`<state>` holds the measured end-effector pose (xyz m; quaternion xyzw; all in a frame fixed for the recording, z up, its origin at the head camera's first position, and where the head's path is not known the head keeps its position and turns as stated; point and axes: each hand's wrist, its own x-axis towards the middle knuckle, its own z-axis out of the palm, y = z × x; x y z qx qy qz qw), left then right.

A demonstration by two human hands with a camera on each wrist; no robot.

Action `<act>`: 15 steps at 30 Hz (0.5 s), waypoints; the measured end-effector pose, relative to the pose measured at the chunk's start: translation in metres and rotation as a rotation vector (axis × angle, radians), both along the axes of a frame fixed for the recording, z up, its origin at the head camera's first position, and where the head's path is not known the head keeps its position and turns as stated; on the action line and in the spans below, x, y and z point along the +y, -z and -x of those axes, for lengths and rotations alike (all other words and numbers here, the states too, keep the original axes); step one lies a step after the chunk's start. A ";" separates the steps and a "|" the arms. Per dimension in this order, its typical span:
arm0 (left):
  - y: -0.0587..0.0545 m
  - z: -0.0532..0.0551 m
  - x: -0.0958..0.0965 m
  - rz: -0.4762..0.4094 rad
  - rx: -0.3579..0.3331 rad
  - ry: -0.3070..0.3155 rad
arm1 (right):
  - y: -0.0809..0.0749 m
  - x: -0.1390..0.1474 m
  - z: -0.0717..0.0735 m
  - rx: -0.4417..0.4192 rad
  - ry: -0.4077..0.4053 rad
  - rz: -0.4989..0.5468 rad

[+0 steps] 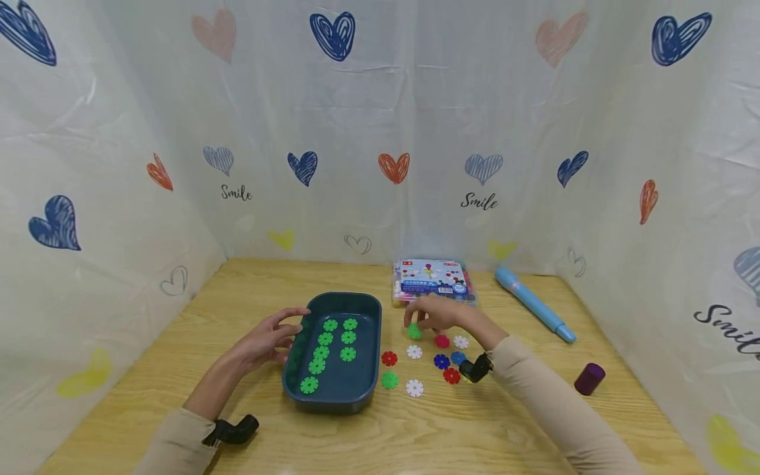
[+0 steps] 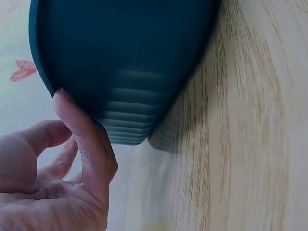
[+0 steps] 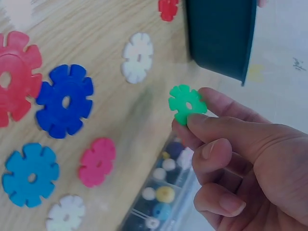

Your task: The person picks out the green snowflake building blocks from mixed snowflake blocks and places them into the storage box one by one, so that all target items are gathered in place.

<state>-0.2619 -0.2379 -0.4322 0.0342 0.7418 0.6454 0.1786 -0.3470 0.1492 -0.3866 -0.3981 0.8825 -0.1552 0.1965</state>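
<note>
A dark teal tray (image 1: 353,379) stands on the table with several green flower-shaped discs (image 1: 324,338) lying in it, mostly in two rows. My left hand (image 1: 270,340) is at its left side, one fingertip touching the rim and the other fingers loosely bent outside the wall. Between thumb and fingers my right hand (image 1: 433,311) pinches a green flower-shaped disc (image 3: 186,103), held above the table right of the tray. Below that hand lie loose discs: a red one (image 1: 388,358), a green one (image 1: 389,380), a dark blue one (image 1: 441,361), and several white, pink and other ones.
Behind my right hand lies a clear-lidded box (image 1: 430,277) of coloured pieces. A light blue tube-like object (image 1: 534,303) lies at the back right, and a dark purple cylinder (image 1: 590,379) is nearer the right edge. Curtains with hearts enclose the table (image 1: 237,290).
</note>
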 end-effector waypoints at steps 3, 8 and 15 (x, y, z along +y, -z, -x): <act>0.000 0.000 0.000 -0.002 -0.002 -0.007 | -0.008 -0.001 -0.003 0.009 -0.013 0.001; 0.000 -0.001 0.000 0.002 -0.005 -0.005 | -0.023 -0.007 -0.006 0.022 -0.026 0.019; -0.001 -0.001 0.000 0.009 -0.001 0.001 | -0.044 -0.023 -0.009 0.116 -0.054 0.053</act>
